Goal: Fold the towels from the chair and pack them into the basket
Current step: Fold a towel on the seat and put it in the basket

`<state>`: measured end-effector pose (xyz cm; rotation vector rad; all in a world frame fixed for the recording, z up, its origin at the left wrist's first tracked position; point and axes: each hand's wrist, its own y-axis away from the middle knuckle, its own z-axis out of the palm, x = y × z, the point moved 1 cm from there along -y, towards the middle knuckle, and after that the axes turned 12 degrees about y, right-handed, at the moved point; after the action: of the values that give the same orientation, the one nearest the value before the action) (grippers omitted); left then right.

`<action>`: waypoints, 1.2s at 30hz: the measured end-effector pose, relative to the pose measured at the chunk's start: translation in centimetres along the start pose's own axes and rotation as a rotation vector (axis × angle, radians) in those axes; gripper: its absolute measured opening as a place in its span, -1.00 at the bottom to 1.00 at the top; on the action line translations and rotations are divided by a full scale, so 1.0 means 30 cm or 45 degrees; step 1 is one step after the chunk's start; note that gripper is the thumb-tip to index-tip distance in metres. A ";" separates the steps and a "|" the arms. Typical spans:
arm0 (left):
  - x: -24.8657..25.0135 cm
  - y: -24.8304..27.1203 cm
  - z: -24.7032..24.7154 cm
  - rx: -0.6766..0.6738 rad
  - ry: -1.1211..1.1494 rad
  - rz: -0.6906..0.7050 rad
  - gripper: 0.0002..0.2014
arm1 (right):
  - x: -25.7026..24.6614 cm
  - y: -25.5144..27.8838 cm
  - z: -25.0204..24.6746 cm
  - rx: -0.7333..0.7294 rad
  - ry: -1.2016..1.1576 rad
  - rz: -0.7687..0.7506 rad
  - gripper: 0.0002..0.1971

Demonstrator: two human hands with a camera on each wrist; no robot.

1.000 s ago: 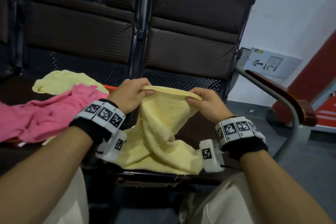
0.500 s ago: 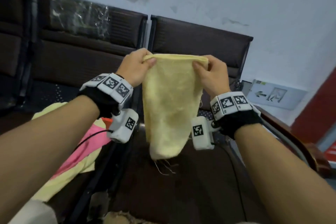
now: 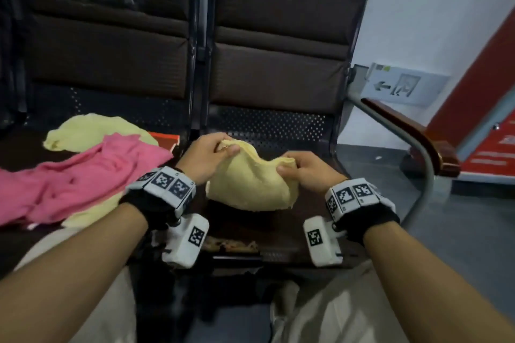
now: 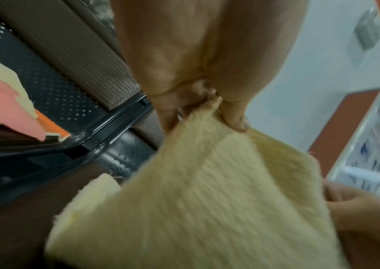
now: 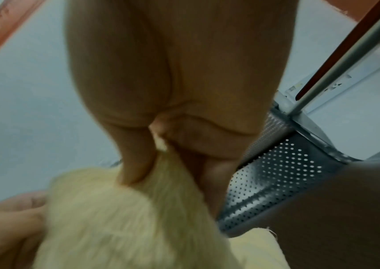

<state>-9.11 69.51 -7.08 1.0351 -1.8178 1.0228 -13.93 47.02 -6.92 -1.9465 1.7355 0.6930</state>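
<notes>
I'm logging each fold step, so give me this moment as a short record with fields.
held item: yellow towel, partly folded
left hand: pinches the towel's top left corner
right hand: pinches the top right corner
towel position: low over the right chair seat
waiting: pink towel and another yellow towel on the left seat
basket: not in view

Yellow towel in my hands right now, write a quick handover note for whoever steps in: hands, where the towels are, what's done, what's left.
Left hand: pinches one top corner of the yellow towel.
Right hand: pinches the other top corner.
The towel hangs doubled between the hands, low over the right chair seat; whether its bottom edge touches the seat is unclear.
On the left seat: a pink towel lies unfolded, with more yellow towel behind and under it.
Basket: no view shows it clearly.
Done: first fold of this towel seems made.
Left: finish folding it, pack it, then fold and pack the others.
</notes>
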 end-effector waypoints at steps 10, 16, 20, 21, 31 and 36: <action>-0.157 0.027 0.085 -0.313 0.053 -0.414 -0.83 | 0.094 -0.007 0.083 -0.175 0.014 0.242 -0.90; -0.242 -0.135 0.052 -0.193 -0.031 -0.355 -0.80 | 0.144 -0.197 0.093 0.036 0.120 0.271 -0.82; -0.326 -0.213 0.068 -0.199 -0.115 -0.444 -0.61 | 0.198 -0.285 0.135 0.004 0.370 0.435 -0.60; -0.336 -0.213 0.076 -0.248 -0.160 -0.472 -0.54 | 0.200 -0.285 0.136 -0.013 0.473 0.414 -0.56; -0.342 -0.093 0.112 -0.716 -0.474 -0.209 -0.89 | 0.139 -0.201 0.226 -0.883 1.035 -0.106 -0.52; -0.359 -0.005 0.145 -0.934 -0.735 -0.192 -0.38 | 0.134 -0.149 0.271 -0.787 1.123 -0.132 -0.38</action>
<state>-6.21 68.40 -18.29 1.0169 -2.2563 -0.0948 -9.77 49.51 -15.79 -3.0794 1.9973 0.3569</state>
